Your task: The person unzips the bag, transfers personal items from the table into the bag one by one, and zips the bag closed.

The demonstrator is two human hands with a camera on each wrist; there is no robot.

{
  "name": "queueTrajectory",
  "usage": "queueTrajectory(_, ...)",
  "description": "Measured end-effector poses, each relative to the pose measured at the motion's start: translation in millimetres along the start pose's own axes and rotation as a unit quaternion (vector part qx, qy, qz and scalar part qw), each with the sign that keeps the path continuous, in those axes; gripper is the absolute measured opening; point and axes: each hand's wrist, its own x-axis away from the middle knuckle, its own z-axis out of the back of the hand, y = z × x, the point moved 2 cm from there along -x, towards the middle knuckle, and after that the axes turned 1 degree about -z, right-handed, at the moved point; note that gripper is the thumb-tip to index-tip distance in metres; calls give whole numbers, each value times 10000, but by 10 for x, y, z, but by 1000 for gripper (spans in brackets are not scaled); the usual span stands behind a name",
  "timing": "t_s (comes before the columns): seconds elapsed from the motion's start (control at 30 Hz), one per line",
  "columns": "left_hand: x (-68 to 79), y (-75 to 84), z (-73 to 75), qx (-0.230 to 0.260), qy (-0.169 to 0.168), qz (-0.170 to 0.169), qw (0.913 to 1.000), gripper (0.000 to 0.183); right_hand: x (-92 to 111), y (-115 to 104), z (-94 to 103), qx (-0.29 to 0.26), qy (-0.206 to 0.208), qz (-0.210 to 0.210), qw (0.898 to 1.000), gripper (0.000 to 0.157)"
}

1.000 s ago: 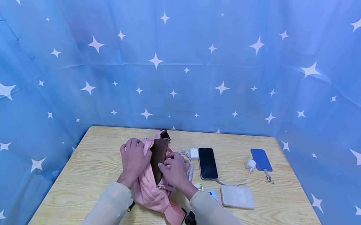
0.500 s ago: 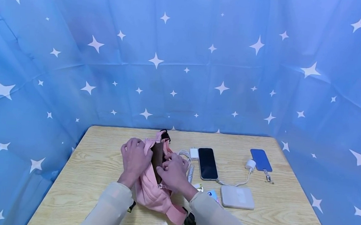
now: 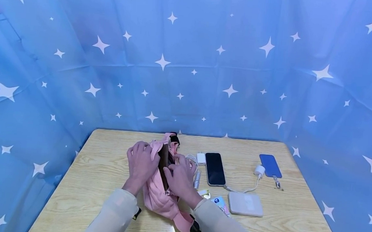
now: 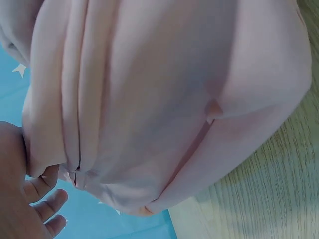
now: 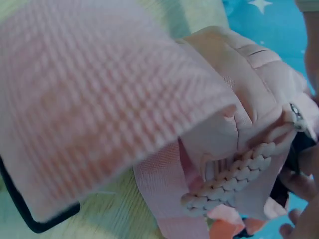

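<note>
A pink fabric waist bag lies on the table with its mouth open between my hands. My left hand grips the left rim; in the left wrist view a curled finger hooks the cloth edge while other fingers hang free. At the opposite rim, my right hand holds the edge, its thumb pointing into the opening. A flat dark brown item sits mostly down inside; its kind is unclear. The right wrist view shows a braided pull by the zipper and a wide strap in front.
Right of the bag lie a coiled white cable, a white charger, a phone, a small clear tube, a colourful packet, a pale power bank and a blue card holder. A starry curtain hangs behind.
The brown item has sunk deeper into the bag, and less of it shows. The bag's mouth has narrowed and its lower strap has shifted slightly. Both hands stay at the rims.
</note>
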Motion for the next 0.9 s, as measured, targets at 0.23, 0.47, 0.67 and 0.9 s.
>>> queueTrajectory(0.23, -3, 21, -27, 9, -64, -69, 10000, 29, -28, 14, -16, 195, -300, -186, 9992, 22)
queueTrajectory(0.47, 16, 66, -35, 46, 15, -247, 9997, 27, -84, 52, -11, 439, -910, -609, 9930, 21)
queueTrajectory(0.67, 30, 96, -29, 76, 135, -329, 9993, 23, -95, 64, -50, 678, -741, -810, 9916, 21)
queueTrajectory(0.9, 32, 91, -10, 32, 112, -303, 9995, 22, -75, 104, -128, 1121, -443, -638, 9907, 27)
